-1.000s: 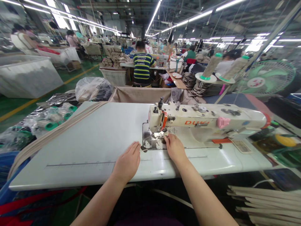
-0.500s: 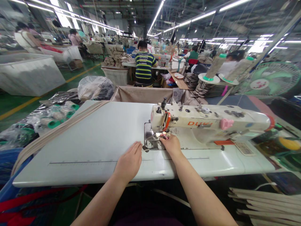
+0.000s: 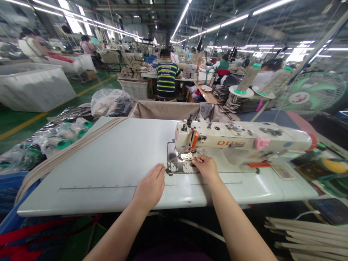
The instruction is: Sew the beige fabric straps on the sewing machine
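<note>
A white sewing machine [image 3: 244, 143] with orange lettering stands on the pale work table [image 3: 114, 156]. My left hand [image 3: 150, 186] lies on the tabletop, fingers stretched out together, its fingertips beside the left edge of the machine's worn metal bed plate [image 3: 187, 167]. Between thumb and fingers, my right hand [image 3: 208, 168] pinches a small pink-handled tool [image 3: 199, 159], just right of the lit needle area. The tool's thin tip points left toward the presser foot; its exact kind is too small to make out. Pale thread runs near the needle.
Long beige fabric strips [image 3: 73, 148] drape over the table's left end. More strips [image 3: 312, 235] are stacked at lower right. A fabric-lined bin [image 3: 165, 110] sits behind the table, thread cones [image 3: 248, 79] and a green fan [image 3: 312, 94] to the right. A co-worker [image 3: 167, 78] sits ahead.
My right hand has drawn back slightly to the right, away from the needle, with the pink-handled tool in it. My left hand has hardly moved.
</note>
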Available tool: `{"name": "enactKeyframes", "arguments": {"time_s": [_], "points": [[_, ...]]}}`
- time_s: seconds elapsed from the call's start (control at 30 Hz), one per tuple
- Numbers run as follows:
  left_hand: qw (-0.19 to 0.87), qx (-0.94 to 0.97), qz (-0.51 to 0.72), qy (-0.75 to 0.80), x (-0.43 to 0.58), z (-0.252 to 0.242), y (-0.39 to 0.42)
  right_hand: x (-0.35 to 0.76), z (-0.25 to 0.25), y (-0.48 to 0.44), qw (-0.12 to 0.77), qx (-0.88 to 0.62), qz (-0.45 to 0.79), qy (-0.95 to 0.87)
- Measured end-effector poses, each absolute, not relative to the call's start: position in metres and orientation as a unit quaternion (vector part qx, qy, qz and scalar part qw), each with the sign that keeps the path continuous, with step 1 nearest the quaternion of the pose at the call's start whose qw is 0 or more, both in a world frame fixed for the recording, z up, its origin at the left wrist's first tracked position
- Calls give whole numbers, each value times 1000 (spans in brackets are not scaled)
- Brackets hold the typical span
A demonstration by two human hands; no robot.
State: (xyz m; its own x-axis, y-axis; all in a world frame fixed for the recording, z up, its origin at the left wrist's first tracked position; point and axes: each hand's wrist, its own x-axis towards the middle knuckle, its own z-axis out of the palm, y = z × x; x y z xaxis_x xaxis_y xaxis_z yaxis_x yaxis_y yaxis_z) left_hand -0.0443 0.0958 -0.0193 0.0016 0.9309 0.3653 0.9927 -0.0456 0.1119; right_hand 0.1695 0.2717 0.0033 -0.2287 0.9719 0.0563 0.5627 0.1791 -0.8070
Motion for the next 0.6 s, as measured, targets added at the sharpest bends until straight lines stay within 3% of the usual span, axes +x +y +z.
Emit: {"name": "enactKeyframes", "arguments": {"time_s": [0.23, 0.4, 0.5, 0.6], "points": [[60, -684, -210, -696, -43, -17, 93, 264, 34, 228, 287, -553, 413, -664], [22, -663, -295, -688, -50, -12, 89, 347, 64, 194, 159, -574, 451, -665], [-48, -605, -403, -685, -51, -6, 85, 377, 77, 183, 113, -591, 425, -676], [-203, -493, -498, -684, -45, 5, 82, 380, 85, 176, 89, -610, 380, -690]]}}
